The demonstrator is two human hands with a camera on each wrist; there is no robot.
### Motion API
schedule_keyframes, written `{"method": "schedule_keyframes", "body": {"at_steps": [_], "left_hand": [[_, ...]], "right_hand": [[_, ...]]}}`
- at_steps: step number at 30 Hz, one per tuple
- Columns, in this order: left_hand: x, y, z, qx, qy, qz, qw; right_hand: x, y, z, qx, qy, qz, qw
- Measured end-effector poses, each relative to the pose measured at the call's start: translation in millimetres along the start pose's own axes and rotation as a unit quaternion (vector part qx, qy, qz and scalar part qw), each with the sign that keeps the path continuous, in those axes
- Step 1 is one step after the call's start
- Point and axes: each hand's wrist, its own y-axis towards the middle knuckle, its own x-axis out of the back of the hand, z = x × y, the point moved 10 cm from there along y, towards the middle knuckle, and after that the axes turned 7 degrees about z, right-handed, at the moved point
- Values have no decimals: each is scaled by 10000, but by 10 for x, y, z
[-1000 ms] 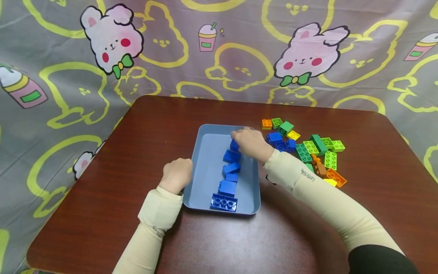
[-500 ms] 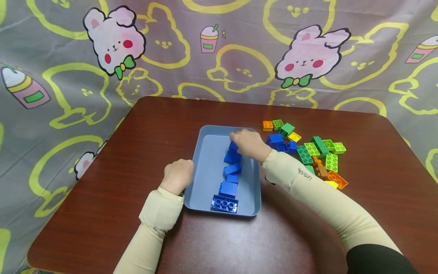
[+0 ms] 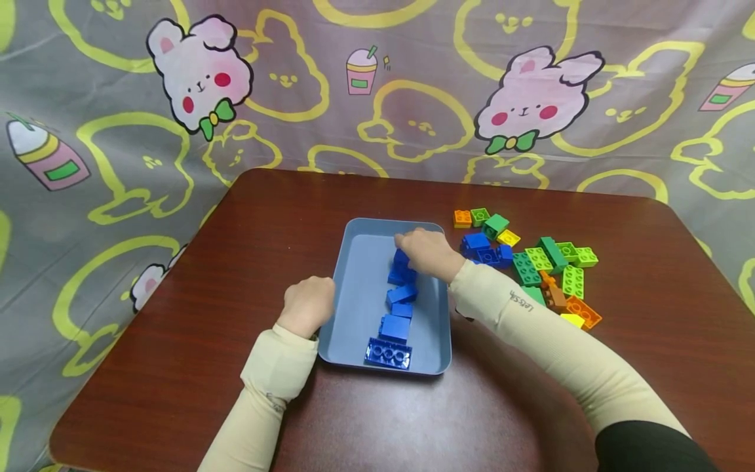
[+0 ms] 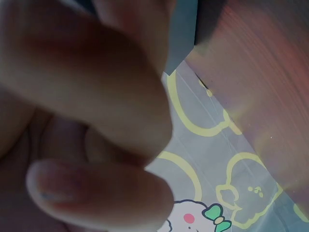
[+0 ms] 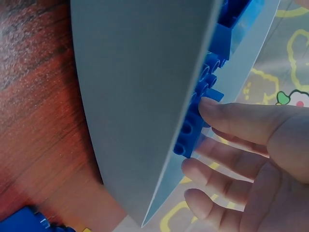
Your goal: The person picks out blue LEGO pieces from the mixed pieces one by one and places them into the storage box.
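Observation:
A blue-grey tray (image 3: 360, 288) holds a row of blue toy building bricks, among them a long glossy brick (image 3: 388, 354) at its near end and a square brick (image 3: 394, 326) behind it. My left hand (image 3: 308, 305) grips the tray's left rim with curled fingers; the wall (image 4: 182, 41) shows beyond them in the left wrist view. Inside the tray's far right part, my right hand (image 3: 432, 252) pinches a blue brick (image 5: 190, 128) with its thumb against the studded side. That brick overlaps another blue brick below it in the head view, and the hand partly covers both.
Right of the tray lie loose bricks: blue bricks (image 3: 474, 244), a dark green brick (image 3: 526, 267), a light green brick (image 3: 573, 282), an orange brick (image 3: 582, 312) and a yellow brick (image 3: 572, 320). A patterned cloth (image 3: 425, 98) hangs behind the brown table (image 3: 265, 223).
My right hand has drawn slightly nearer with the blue brick, which now sits closer over the brick below it. The left hand stays at the tray's rim. The head view has shifted a little.

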Motion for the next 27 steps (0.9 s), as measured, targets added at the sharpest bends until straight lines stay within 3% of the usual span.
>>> {"method": "schedule_keyframes", "body": {"at_steps": [21, 27], "left_hand": [[-14, -1, -9, -42, -4, 28, 10000], [-24, 7, -2, -23, 6, 69, 10000]], "right_hand": [[-41, -18, -16, 41, 40, -30, 10000], [5, -79, -77, -92, 273, -117, 9995]]}}
